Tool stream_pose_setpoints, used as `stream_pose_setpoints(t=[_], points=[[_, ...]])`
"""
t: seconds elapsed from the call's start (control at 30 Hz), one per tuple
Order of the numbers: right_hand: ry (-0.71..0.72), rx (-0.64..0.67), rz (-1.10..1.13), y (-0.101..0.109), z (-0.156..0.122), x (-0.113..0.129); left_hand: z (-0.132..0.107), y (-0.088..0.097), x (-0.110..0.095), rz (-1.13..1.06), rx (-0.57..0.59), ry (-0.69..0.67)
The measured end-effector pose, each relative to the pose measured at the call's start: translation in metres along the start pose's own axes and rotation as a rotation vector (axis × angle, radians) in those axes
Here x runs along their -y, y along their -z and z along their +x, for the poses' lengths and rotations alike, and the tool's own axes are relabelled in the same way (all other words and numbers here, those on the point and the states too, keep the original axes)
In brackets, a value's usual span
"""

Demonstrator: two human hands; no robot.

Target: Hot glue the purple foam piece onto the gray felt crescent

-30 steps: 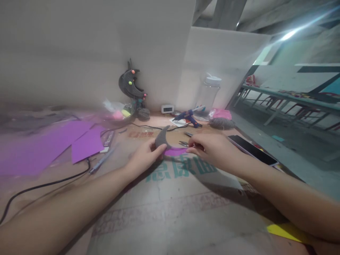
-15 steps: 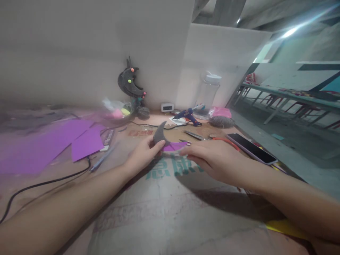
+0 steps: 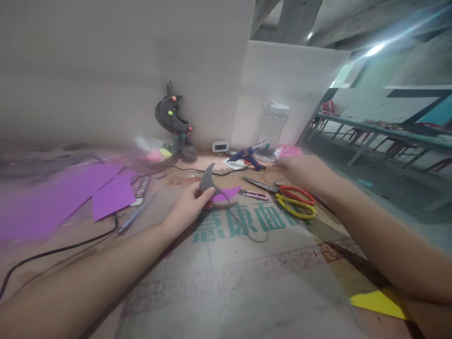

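In the head view my left hand [image 3: 189, 205] pinches a crescent of purple card [image 3: 228, 193], its upper part covered in grey yarn [image 3: 208, 178]. A loose yarn strand [image 3: 259, 241] sags from it across the table and up to the right. My right hand [image 3: 296, 168] is stretched out at the back right, beside the pink packet [image 3: 290, 150], where the grey yarn ball lay before. The hand covers that spot and its fingers are blurred. Below it lie scissors with red handles [image 3: 298, 193], yellow-handled scissors [image 3: 296, 209] and a pink craft knife [image 3: 254, 194].
A blue glue gun [image 3: 247, 156] with a black cord, a small white clock [image 3: 220, 146] and a clear bottle [image 3: 273, 123] stand at the back. A decorated dark crescent [image 3: 171, 115] stands against the wall. Purple sheets [image 3: 115, 195] and a pen [image 3: 132, 218] lie left.
My right hand has left the crescent's purple end and moved right and away to the back of the table. The scissors and yarn strand are now uncovered. My left hand keeps its hold.
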State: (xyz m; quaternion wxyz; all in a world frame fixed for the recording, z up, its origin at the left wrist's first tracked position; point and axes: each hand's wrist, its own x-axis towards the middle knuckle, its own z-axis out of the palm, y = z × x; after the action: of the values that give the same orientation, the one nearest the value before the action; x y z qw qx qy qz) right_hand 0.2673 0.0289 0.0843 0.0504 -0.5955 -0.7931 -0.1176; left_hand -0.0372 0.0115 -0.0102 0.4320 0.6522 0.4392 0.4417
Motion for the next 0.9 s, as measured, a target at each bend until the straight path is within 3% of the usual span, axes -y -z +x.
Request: stream_pose_setpoints(t=[0.1,0.23,0.4,0.7,0.9], points=[[-0.048,-0.07,0.052,-0.021,0.016,-0.014,0.0,0.0,0.002,0.003,0.007,0.007],[0.001,-0.03,0.225,-0.036,0.02,-0.014,0.001,0.0,0.003,-0.023,0.019,0.005],[-0.058,-0.008,0.451,-0.051,0.035,-0.009,0.001,-0.001,0.002,-0.04,0.025,0.017],[-0.179,0.021,0.439,-0.091,0.111,-0.004,0.003,-0.003,0.009,-0.065,0.011,0.047],[-0.251,-0.057,0.446,-0.102,0.117,0.008,0.003,-0.003,0.007,-0.073,0.008,0.055]])
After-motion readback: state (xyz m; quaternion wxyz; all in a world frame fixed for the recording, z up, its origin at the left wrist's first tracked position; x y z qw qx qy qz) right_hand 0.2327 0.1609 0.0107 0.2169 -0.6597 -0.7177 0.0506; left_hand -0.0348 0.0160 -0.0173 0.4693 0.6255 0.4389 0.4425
